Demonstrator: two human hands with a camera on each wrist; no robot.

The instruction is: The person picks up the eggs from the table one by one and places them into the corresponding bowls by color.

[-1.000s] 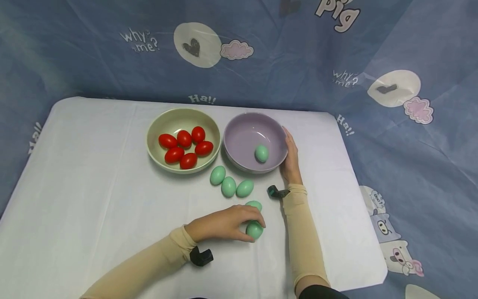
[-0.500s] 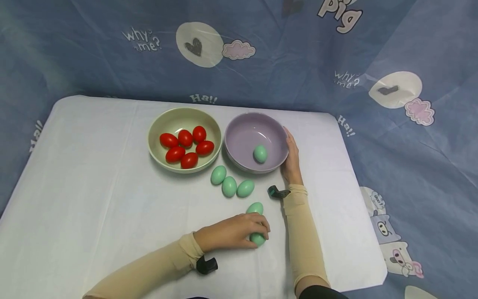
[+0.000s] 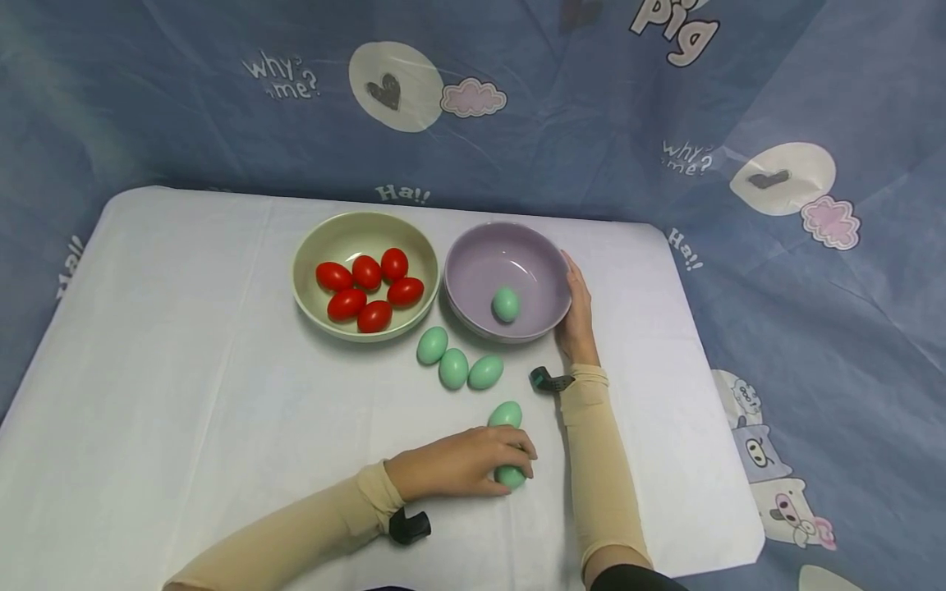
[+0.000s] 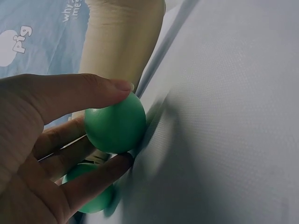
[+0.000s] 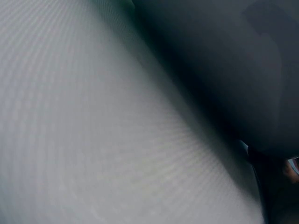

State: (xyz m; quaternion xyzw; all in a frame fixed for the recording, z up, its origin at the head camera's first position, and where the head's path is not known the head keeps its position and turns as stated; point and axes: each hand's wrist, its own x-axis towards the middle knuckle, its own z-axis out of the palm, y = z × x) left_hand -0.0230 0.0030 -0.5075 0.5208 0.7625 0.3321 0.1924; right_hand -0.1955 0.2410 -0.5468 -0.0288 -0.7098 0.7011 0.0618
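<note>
In the head view, my left hand (image 3: 469, 464) pinches a green egg (image 3: 510, 476) low on the white table. The left wrist view has the thumb on one side of this egg (image 4: 115, 123) and fingers on the other. Just beyond the fingers lies another green egg (image 3: 506, 414). My right hand (image 3: 579, 316) rests along the right outer side of a purple bowl (image 3: 473, 316), its fingers extended against the wall. One green egg (image 3: 506, 304) sits inside that bowl. The right wrist view has only the bowl's dark side (image 5: 224, 65) and the tablecloth.
A pale green bowl (image 3: 310, 238) with several red egg-shaped or tomato-like pieces (image 3: 346, 304) stands left of the purple bowl. Three green eggs (image 3: 454, 368) lie on the table (image 3: 185, 369) in front of the bowls. A blue printed cloth (image 3: 576, 139) hangs behind.
My left hand has moved slightly right and toward the near edge with its egg, uncovering more of the egg beyond. The egg in the purple bowl has rolled slightly left. My right hand has stayed put.
</note>
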